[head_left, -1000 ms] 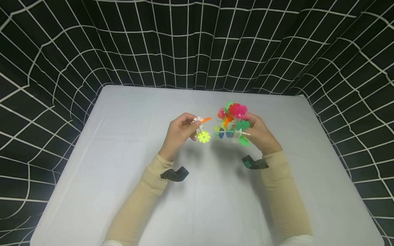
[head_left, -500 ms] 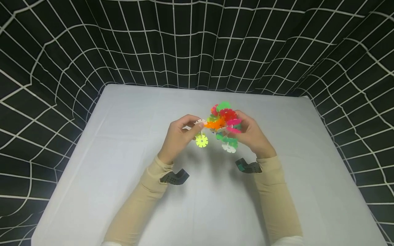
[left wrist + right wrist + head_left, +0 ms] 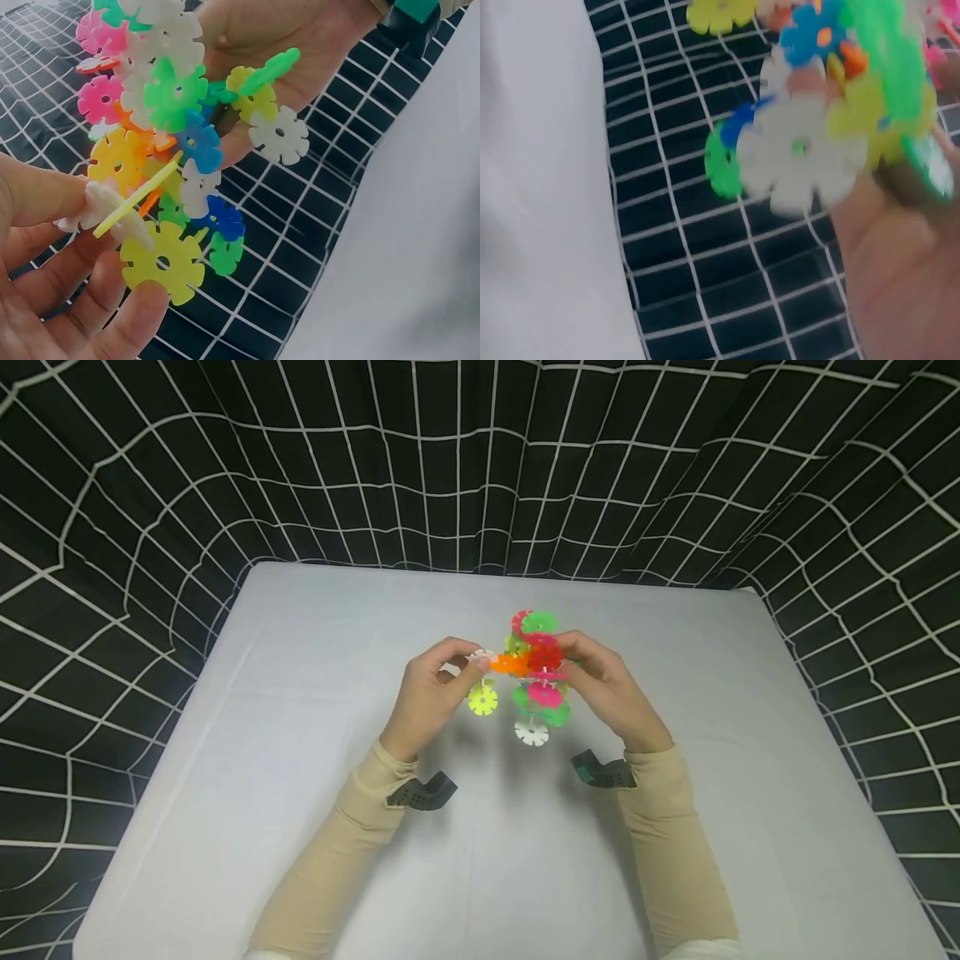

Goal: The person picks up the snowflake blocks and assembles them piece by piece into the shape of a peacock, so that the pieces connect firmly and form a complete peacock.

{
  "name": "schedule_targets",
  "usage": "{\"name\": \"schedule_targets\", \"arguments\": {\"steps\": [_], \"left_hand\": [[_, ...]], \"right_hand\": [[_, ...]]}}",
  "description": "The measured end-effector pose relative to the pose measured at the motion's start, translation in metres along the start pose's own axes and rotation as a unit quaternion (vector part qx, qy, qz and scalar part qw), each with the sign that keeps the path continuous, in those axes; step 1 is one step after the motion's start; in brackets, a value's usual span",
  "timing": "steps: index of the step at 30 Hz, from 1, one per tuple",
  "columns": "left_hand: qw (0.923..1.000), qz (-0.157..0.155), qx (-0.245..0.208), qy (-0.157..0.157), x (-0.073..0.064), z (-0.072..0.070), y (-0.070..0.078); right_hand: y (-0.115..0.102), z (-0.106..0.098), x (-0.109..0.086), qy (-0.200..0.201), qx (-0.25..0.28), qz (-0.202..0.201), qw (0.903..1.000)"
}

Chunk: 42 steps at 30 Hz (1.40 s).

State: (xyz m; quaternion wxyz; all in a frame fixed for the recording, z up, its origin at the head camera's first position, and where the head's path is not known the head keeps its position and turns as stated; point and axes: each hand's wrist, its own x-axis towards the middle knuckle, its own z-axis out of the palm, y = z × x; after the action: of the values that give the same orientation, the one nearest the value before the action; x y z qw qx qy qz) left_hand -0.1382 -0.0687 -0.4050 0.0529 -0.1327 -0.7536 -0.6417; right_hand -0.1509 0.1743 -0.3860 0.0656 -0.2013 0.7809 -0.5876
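My left hand pinches a white snowflake building disc between thumb and fingers. Slotted to it are yellow discs; one hangs below the fingertips in the head view. My right hand grips a multicoloured cluster of interlocked snowflake discs, its fingers partly hidden behind it. An orange disc on the cluster's left side comes right up to the left fingertips. Low on the cluster hangs another white disc. Blue, green and pink discs show in the left wrist view. Both hands are held above the table.
A white-covered table lies below. Dark curtains with a white grid stand round its back and sides. Each wrist carries a small dark camera mount, one on the left sleeve, one on the right.
My right hand has moved left and turned the cluster, bringing its orange disc up to the white disc. The left hand has kept its pinch and stayed nearly in place.
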Motion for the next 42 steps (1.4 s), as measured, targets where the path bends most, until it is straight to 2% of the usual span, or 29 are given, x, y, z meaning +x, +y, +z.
{"name": "schedule_targets", "arguments": {"steps": [6, 13, 20, 25, 28, 31, 35, 40, 42], "left_hand": [[0.9995, 0.028, 0.011, 0.007, 0.001, 0.001, -0.002], [0.9989, 0.044, 0.006, 0.016, 0.002, 0.002, -0.005], [0.9994, 0.013, -0.020, 0.025, 0.003, 0.007, -0.008], [0.9996, -0.011, 0.001, 0.027, 0.006, 0.005, -0.012], [0.9986, -0.025, 0.013, 0.046, 0.009, 0.002, -0.016], [0.9966, -0.038, -0.004, 0.073, 0.011, -0.003, -0.018], [0.9938, -0.051, -0.029, 0.094, 0.013, -0.010, -0.019], [0.9942, -0.050, -0.035, 0.089, 0.014, -0.015, -0.019], [0.9943, -0.049, -0.040, 0.086, 0.014, -0.015, -0.020]], "right_hand": [[0.003, 0.006, 0.005, 0.056, 0.008, 0.017, 0.9983], [0.006, 0.013, 0.008, 0.090, 0.026, 0.010, 0.9956], [0.011, 0.021, 0.011, 0.115, 0.010, 0.006, 0.9933], [0.012, 0.025, 0.014, 0.125, -0.002, 0.016, 0.9920], [0.013, 0.027, 0.017, 0.137, -0.012, 0.026, 0.9901], [0.017, 0.028, 0.020, 0.153, -0.009, 0.030, 0.9877], [0.027, 0.026, 0.023, 0.180, 0.004, 0.028, 0.9832], [0.044, 0.025, 0.029, 0.209, 0.002, 0.041, 0.9771], [0.054, 0.025, 0.032, 0.222, -0.015, 0.050, 0.9737]]}}
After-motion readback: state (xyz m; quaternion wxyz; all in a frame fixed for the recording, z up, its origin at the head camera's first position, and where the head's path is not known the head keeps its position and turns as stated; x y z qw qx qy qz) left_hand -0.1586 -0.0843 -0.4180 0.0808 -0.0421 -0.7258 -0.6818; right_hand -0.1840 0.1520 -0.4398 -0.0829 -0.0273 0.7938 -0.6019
